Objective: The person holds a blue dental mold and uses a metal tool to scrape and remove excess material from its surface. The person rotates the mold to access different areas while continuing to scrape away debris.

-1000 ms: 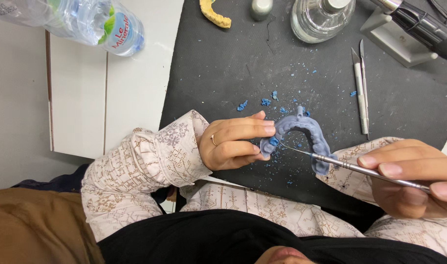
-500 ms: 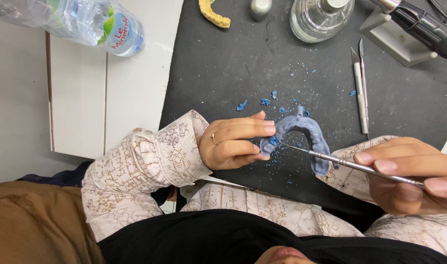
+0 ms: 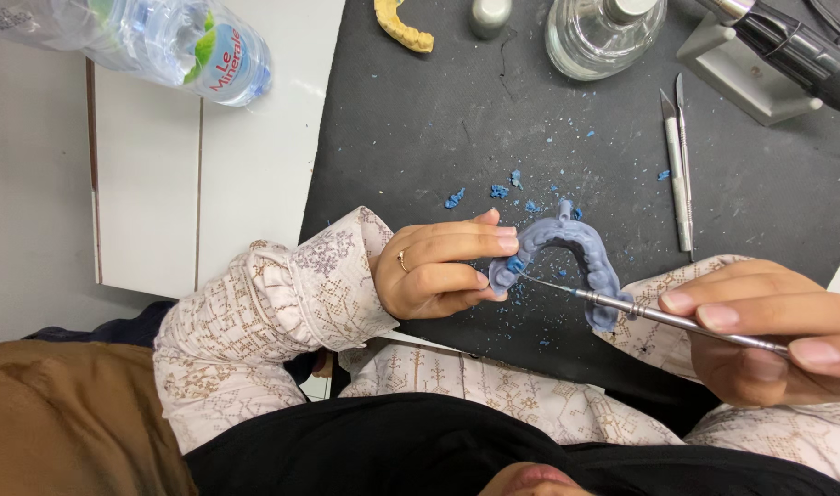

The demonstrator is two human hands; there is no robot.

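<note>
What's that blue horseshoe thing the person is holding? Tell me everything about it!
The blue horseshoe piece is a curved arch with bumpy, tooth-like ridges and a small stub on top of the bend. It looks like matte wax or plastic. The left hand pinches one end, holding it above the black mat. The thin metal tool in the right hand touches that end with its fine tip. Blue crumbs lie scattered nearby.

A plastic water bottle (image 3: 163, 41), yellow dental cast (image 3: 403, 28) and glass jar (image 3: 603, 37) lie about.

A dental laboratory is suggested by a blue arch-shaped dental cast (image 3: 567, 253), a yellow cast (image 3: 403, 28), metal carving instruments (image 3: 679, 165) and a rotary handpiece (image 3: 792, 46) on a black tabletop (image 3: 420, 129)
</note>
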